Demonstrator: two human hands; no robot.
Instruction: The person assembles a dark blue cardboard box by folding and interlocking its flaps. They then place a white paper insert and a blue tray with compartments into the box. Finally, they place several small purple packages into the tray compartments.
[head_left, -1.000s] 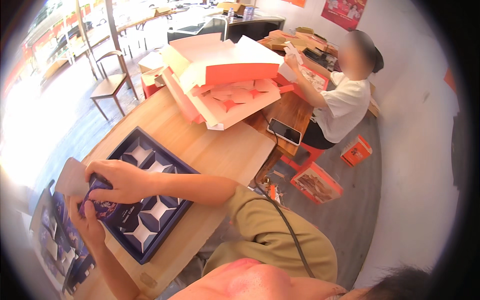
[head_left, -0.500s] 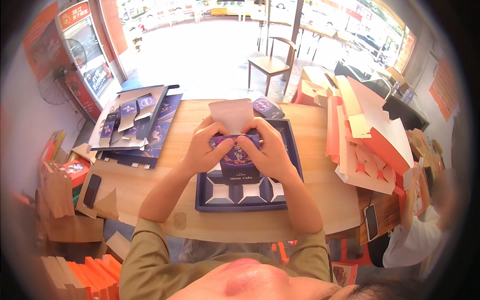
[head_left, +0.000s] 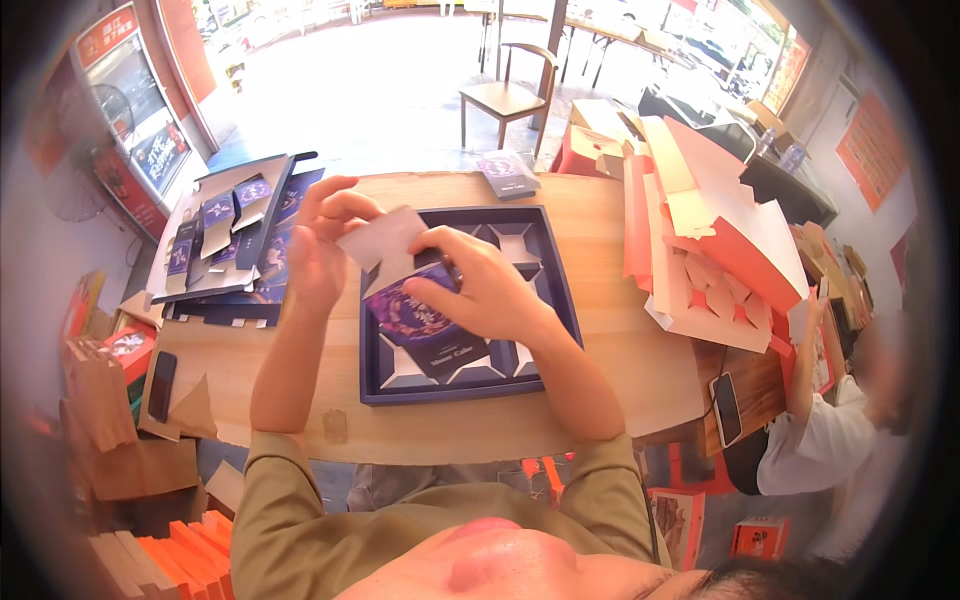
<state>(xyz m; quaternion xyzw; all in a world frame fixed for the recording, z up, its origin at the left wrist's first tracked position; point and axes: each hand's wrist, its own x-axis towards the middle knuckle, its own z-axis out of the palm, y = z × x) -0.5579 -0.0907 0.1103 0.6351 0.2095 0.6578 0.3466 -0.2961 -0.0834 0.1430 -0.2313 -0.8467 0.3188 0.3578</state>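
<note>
My right hand [head_left: 485,287] pinches a small dark purple cake carton [head_left: 430,325] along its upper edge, thumb on the printed front. The carton tilts, and its pale flap [head_left: 388,238] stands up at the top. Beside that flap, my left hand [head_left: 325,240] is raised with its fingers apart and nothing visible in them. Beneath both hands lies a dark blue gift box tray [head_left: 562,300] with white dividers, partly hidden by the carton and my right hand. Another small purple carton [head_left: 508,175] rests beyond the tray at the table's far edge.
Flattened purple cartons [head_left: 220,210] lie on dark blue box panels at the left. Open red-orange boxes [head_left: 725,230] are heaped at the right. Phones lie near the left edge [head_left: 162,387] and right edge [head_left: 726,410]. A person in a white sleeve [head_left: 815,440] sits at far right.
My left hand has let go of the carton and moved up to the left. The carton, now in my right hand alone, has tilted. The whole view has shifted slightly.
</note>
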